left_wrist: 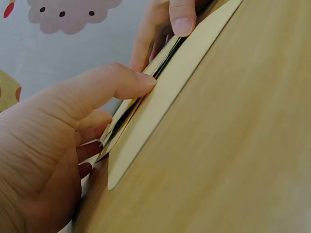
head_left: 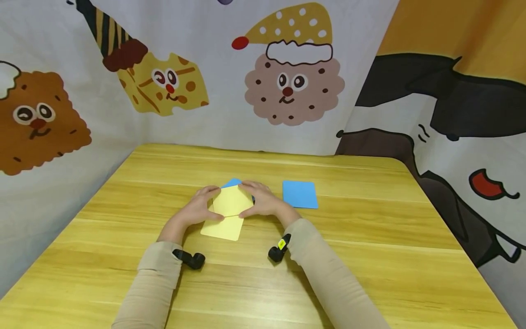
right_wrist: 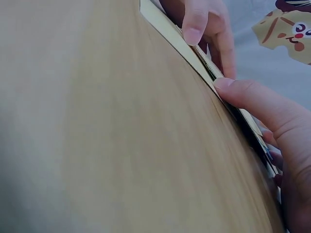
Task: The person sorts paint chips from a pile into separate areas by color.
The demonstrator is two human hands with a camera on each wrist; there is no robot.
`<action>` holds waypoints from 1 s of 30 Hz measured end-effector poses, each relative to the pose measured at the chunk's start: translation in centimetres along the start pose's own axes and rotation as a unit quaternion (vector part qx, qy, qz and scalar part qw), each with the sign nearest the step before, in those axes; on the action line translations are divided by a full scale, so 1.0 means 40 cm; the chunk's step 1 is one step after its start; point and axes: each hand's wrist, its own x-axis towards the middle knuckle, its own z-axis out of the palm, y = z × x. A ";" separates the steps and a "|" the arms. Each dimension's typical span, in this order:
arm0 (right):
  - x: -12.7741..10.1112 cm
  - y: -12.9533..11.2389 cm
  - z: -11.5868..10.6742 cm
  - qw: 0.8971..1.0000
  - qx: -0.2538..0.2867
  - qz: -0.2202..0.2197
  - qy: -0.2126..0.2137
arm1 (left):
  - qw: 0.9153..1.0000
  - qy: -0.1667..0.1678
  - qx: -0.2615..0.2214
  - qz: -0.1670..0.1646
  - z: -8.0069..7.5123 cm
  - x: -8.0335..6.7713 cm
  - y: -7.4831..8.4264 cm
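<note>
I see the wooden table (head_left: 370, 256) under everything, with printed cartoon cloth (head_left: 287, 82) hung behind and beside it. Well off to the right of my grip lies a blue sheet (head_left: 300, 194), flat and untouched. Between my hands sits the yellow paper (head_left: 228, 208), its far half folded up off the near half. My left hand (head_left: 201, 205) and right hand (head_left: 263, 200) pinch that raised flap from either side, thumbs on the crease. A blue corner (head_left: 232, 183) peeks out behind the fingers.
</note>
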 end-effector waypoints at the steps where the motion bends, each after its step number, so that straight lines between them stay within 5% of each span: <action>1: 0.000 0.001 0.001 1.000 0.001 0.000 0.002 | 1.000 0.000 -0.004 0.000 0.000 0.000 0.000; 17: -0.022 0.002 0.004 0.998 0.056 -0.010 0.037 | 0.998 0.003 -0.056 0.015 -0.004 -0.001 0.005; 30: -0.088 0.019 -0.004 0.994 0.064 -0.028 0.086 | 0.996 -0.012 -0.066 0.051 0.006 0.014 0.062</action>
